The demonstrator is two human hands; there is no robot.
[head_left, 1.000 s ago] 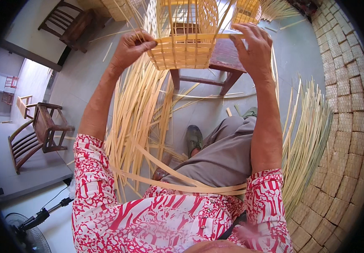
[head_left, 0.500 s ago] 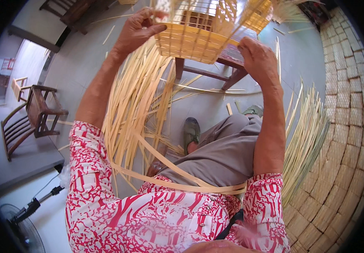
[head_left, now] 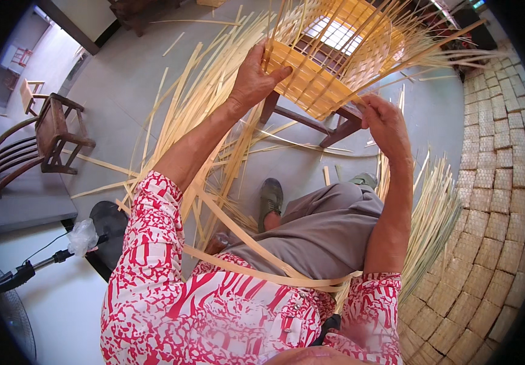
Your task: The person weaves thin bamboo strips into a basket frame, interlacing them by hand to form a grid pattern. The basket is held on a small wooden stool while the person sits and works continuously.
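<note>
A partly woven yellow bamboo basket (head_left: 311, 82) rests tilted on a dark wooden stool (head_left: 302, 120), its long loose strips standing up and fanning out to the right. My left hand (head_left: 255, 82) grips the near left corner of its wall, thumb on the front face. At the near right corner, my right hand (head_left: 388, 126) is closed in a pinch on a bamboo strip that runs along the wall; the fingertips are partly hidden. Across my lap lies a long flat strip (head_left: 256, 277), bent in a loop.
Loose pale strips (head_left: 180, 115) cover the floor left of the stool. Another bundle of thin strips (head_left: 430, 219) lies to the right, beside stacked woven blocks (head_left: 493, 207). A wooden chair (head_left: 52, 137) and a fan (head_left: 10, 310) stand at the left.
In the view, the basket and stool sit further right and lower. The basket is turned, its right side nearer me. Both hands remain at its two near corners.
</note>
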